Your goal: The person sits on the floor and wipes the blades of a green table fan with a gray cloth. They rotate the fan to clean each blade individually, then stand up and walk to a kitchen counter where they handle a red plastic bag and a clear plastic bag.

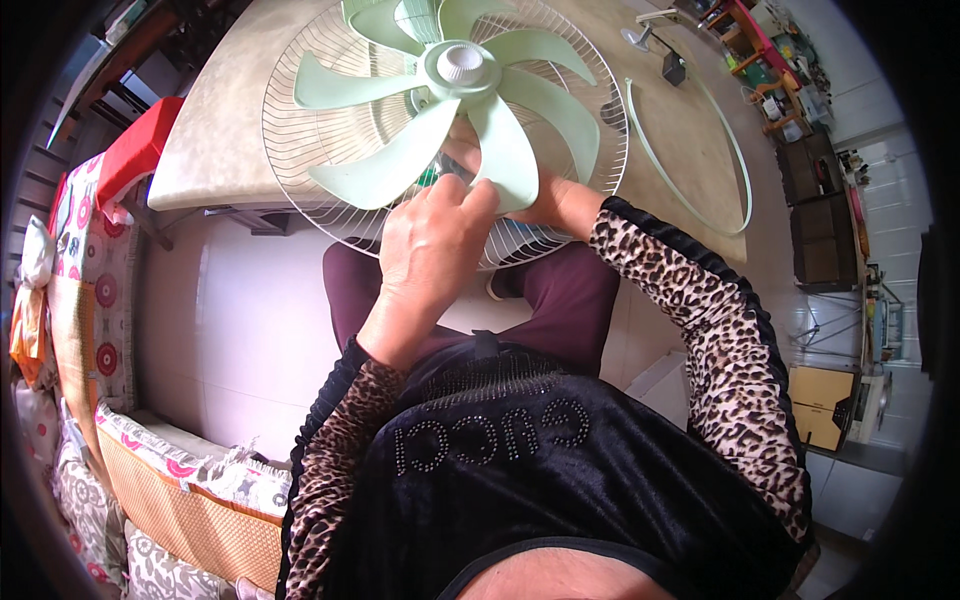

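A fan head with pale green blades (375, 169) and a white ribbed centre cap (460, 64) stands before me at the table edge. Its white wire rear grille (281, 161) spreads behind the blades. My left hand (435, 232) is curled at the edges of the two lowest blades, its fingertips hidden. Behind one of these blades reaches my right hand (551, 199), partly covered by it; some fingers show in the gap. Between the hands sits a small dark and green thing (429, 177), too covered to name.
The fan stands over a beige table (217, 127). A pale green curved strip (739, 161) lies on its right side, below a small black block (673, 69). To the left are a red-covered stool (139, 154) and a woven-mat seat (195, 536). Shelves (814, 172) line the right.
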Demonstrator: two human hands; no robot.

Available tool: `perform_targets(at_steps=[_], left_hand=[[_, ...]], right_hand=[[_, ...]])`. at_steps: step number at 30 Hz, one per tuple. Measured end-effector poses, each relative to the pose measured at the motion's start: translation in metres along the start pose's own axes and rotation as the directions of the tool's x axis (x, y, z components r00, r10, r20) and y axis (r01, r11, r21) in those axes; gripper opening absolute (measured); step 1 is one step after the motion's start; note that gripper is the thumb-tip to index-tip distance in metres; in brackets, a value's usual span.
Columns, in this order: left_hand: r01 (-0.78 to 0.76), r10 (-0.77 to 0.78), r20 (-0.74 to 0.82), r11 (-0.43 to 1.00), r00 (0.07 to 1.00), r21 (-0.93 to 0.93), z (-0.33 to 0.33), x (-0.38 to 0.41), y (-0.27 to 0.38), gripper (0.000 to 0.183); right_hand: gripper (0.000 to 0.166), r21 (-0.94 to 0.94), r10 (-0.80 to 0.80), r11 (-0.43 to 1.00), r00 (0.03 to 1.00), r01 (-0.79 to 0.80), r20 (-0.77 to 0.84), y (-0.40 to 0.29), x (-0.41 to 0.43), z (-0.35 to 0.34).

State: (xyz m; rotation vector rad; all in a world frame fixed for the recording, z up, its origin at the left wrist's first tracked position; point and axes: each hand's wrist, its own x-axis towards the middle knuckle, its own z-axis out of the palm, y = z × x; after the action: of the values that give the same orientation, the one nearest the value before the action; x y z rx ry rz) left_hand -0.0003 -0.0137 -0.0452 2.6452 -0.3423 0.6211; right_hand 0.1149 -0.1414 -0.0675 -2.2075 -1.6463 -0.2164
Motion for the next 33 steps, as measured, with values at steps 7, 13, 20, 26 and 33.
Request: perform_targets(at_steps=[7, 13, 20, 26, 33], left_hand=[[0.041, -0.043, -0.030, 0.998, 0.999, -0.057, 0.002, -0.005, -0.006, 0.017], [0.051, -0.052, -0.014, 0.997, 0.999, -0.053, 0.003, -0.007, -0.008, 0.016], [0.055, -0.057, -0.025, 0.994, 0.998, -0.091, 0.001, -0.003, -0.004, 0.021], [0.034, -0.036, -0.023, 0.996, 0.999, -0.083, 0.005, -0.002, -0.004, 0.022], [-0.024, 0.024, 0.003, 0.998, 1.000, -0.064, 0.001, -0.004, 0.002, 0.023]], right_hand=[[0.035, 0.315, 0.263, 0.869, 0.895, -0.382, 0.361, -0.028, -0.026, -0.027], [0.024, 0.216, 0.140, 0.961, 0.977, -0.172, 0.158, -0.011, -0.040, -0.030], [0.013, 0.034, 0.437, 0.899, 0.894, -0.436, -0.096, -0.020, -0.037, -0.034], [0.040, 0.110, 0.393, 0.916, 0.918, -0.385, -0.062, -0.021, -0.034, -0.025], [0.067, 0.149, 0.252, 0.952, 0.961, -0.267, 0.117, -0.002, -0.013, -0.013]])
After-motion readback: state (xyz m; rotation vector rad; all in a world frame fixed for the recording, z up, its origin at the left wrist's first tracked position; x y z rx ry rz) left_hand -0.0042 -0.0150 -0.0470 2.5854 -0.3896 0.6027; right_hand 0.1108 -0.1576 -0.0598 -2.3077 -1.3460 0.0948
